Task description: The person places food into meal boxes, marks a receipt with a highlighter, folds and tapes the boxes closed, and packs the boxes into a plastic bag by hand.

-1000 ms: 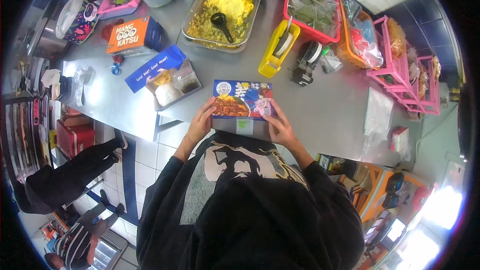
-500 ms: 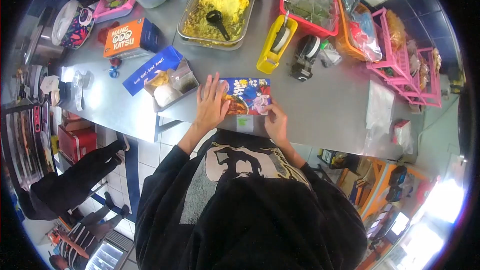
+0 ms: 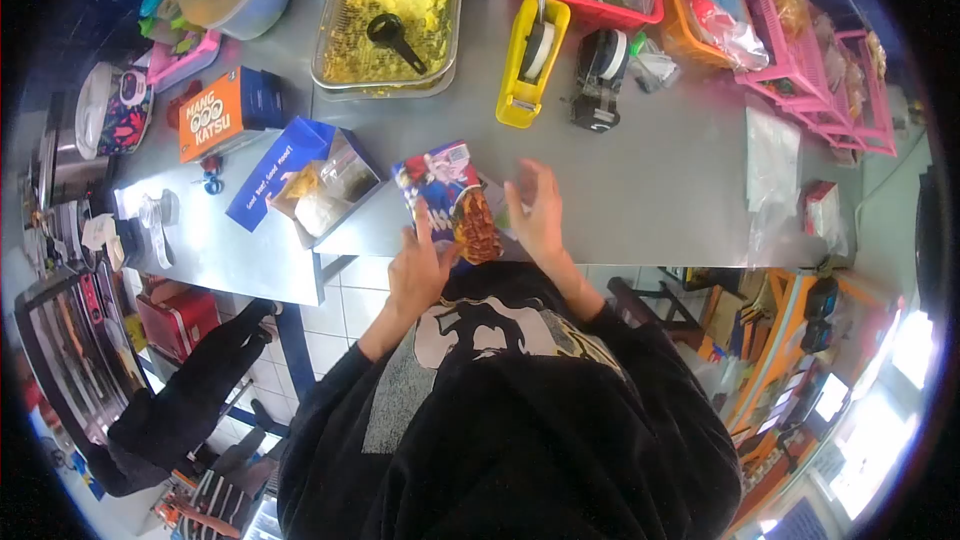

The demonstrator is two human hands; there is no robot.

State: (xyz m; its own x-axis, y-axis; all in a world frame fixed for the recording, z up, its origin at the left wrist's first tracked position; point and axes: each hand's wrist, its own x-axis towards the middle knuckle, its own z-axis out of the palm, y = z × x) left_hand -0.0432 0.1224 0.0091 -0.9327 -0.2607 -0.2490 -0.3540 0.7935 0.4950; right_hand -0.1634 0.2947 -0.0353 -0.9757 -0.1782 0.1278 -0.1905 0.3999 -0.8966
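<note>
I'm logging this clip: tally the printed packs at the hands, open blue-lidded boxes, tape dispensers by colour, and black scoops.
Printed pack: 1
Open blue-lidded box: 1
Yellow tape dispenser: 1
Black tape dispenser: 1
Black scoop: 1
Total: 5

- Box [image 3: 470,208]: lower left hidden behind the left hand [image 3: 418,270]; fine print too small to read
- Pale slip [image 3: 497,202], just left of the right hand [image 3: 540,215]: partly covered
- Basket [image 3: 600,13], beyond the right hand: cut off at the top
- Person [image 3: 222,502], well left of the left hand: cut off at the bottom
</note>
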